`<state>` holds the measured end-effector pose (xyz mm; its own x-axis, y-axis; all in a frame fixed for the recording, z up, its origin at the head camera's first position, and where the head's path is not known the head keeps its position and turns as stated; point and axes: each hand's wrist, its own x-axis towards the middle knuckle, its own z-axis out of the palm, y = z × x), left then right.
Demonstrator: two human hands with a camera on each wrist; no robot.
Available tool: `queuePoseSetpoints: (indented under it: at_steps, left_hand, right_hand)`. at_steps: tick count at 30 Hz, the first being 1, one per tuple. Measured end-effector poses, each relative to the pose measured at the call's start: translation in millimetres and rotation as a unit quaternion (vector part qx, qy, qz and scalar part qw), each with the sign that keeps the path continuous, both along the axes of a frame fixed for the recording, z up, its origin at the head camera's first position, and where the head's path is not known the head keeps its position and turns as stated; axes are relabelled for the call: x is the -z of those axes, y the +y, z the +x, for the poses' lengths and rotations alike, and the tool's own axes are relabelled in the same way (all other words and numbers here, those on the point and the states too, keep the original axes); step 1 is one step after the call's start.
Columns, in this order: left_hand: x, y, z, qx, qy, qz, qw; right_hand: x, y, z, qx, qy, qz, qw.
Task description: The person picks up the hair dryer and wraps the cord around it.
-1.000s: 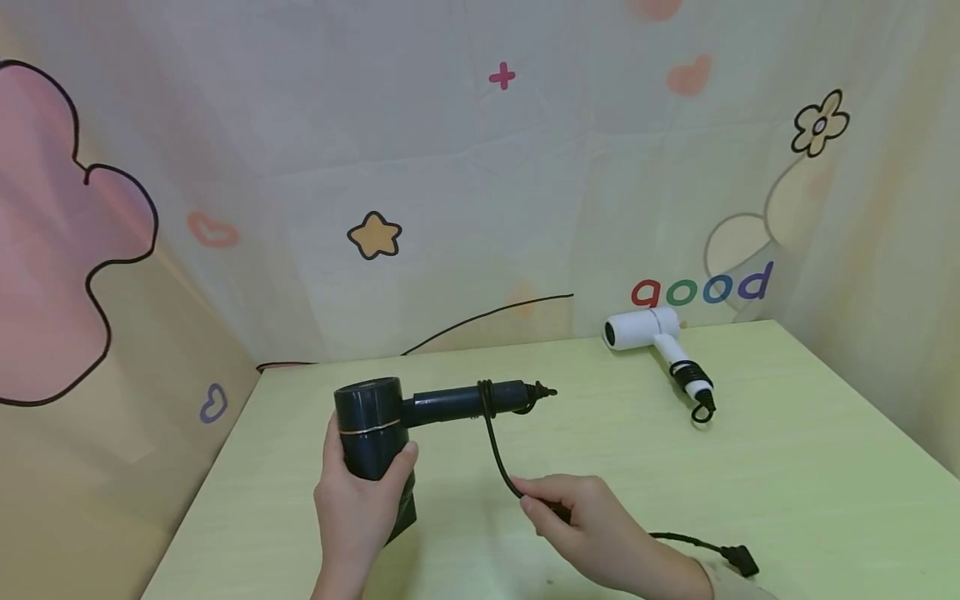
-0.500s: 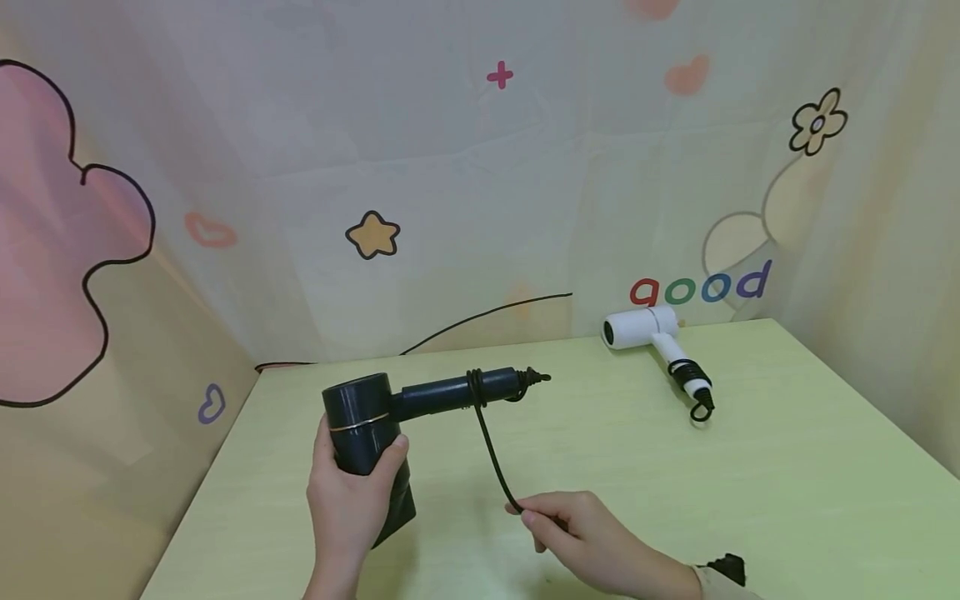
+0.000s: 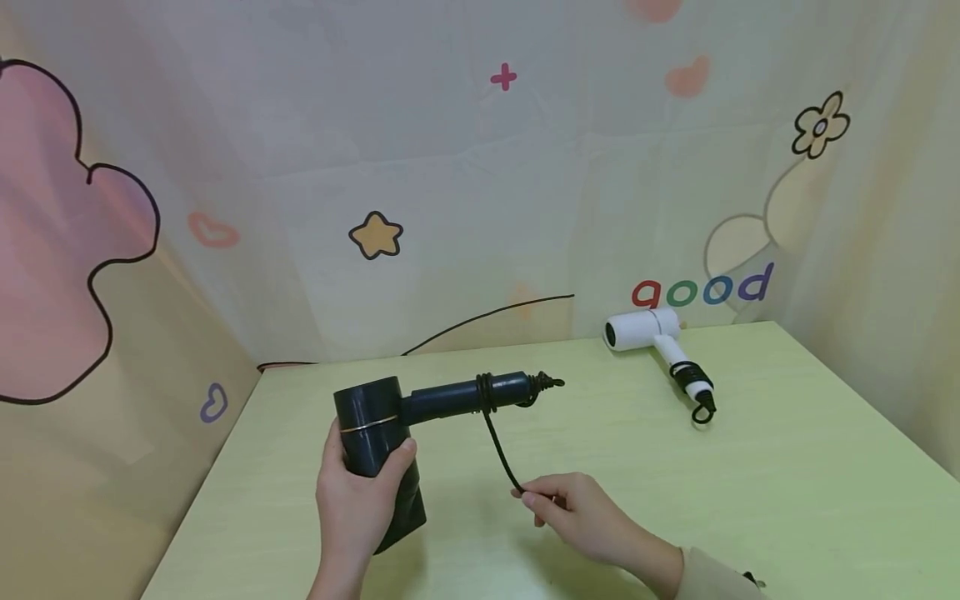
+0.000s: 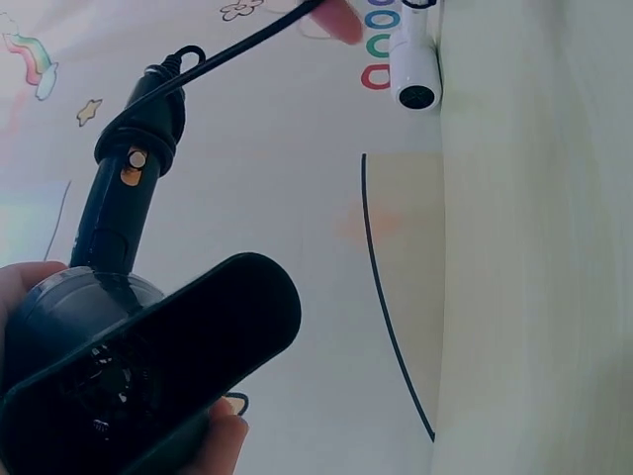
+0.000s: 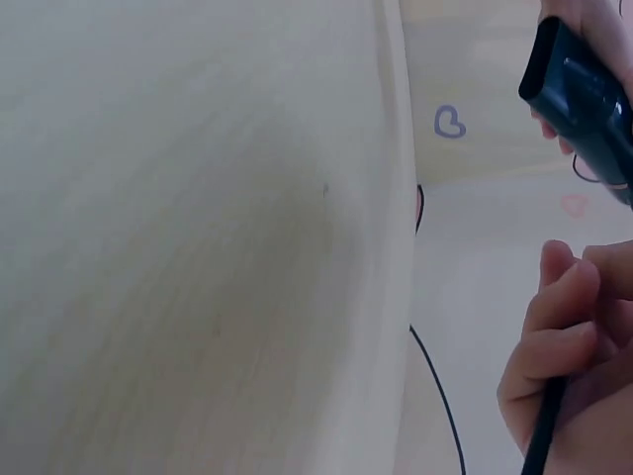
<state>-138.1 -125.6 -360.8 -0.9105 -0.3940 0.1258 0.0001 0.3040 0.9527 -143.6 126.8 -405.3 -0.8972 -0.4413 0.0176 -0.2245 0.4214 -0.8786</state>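
Note:
My left hand (image 3: 356, 500) grips the barrel of a dark blue hair dryer (image 3: 371, 446), thumb on the near side. The dryer is held above the table, its handle (image 3: 442, 400) pointing right and its flat nozzle (image 4: 247, 307) downward. Several turns of black cord (image 3: 501, 450) wrap the handle close to its end. Below and right of the handle, my right hand (image 3: 585, 512) pinches that cord between thumb and fingers, and the stretch up to the handle looks taut. In the right wrist view the cord (image 5: 544, 426) runs out past the curled fingers of my right hand (image 5: 574, 346).
A white hair dryer (image 3: 641, 329) lies at the back right of the pale green table (image 3: 787, 467), black cord wound round its handle. Printed curtains (image 3: 465, 208) hang behind the table and at its sides. Something small and dark (image 3: 750, 577) shows by the right sleeve.
The cord's plug, seen right of my right forearm a second ago, has slipped mostly from view behind the sleeve. Both hands and the dryer dipped and shifted slightly; the cord stays pinched.

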Motion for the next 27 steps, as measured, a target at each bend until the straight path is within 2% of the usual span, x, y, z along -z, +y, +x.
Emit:
queuePoseSetpoints:
  at_steps: [6, 11, 20, 27]
  left_hand:
    - [-0.8, 2.3, -0.1, 0.022, -0.008, 0.03, 0.9993]
    - [-2.1, 3.7, -0.5, 0.033, -0.011, 0.036, 0.9987]
    - [-2.0, 7.2, -3.4, 0.053, -0.018, 0.052, 0.9971]
    - [-2.2, 9.3, -0.6, 0.08, -0.02, 0.066, 0.9944]
  right_hand:
    - [0.9, 7, -12.1, 0.022, -0.02, -0.005, 0.9996]
    - [4.8, 12, -19.3, 0.035, -0.027, -0.002, 0.999]
    - [1.6, 20, -29.8, 0.038, -0.028, -0.005, 0.9989]
    - [-0.3, 19, -38.8, 0.077, -0.051, 0.008, 0.9957]
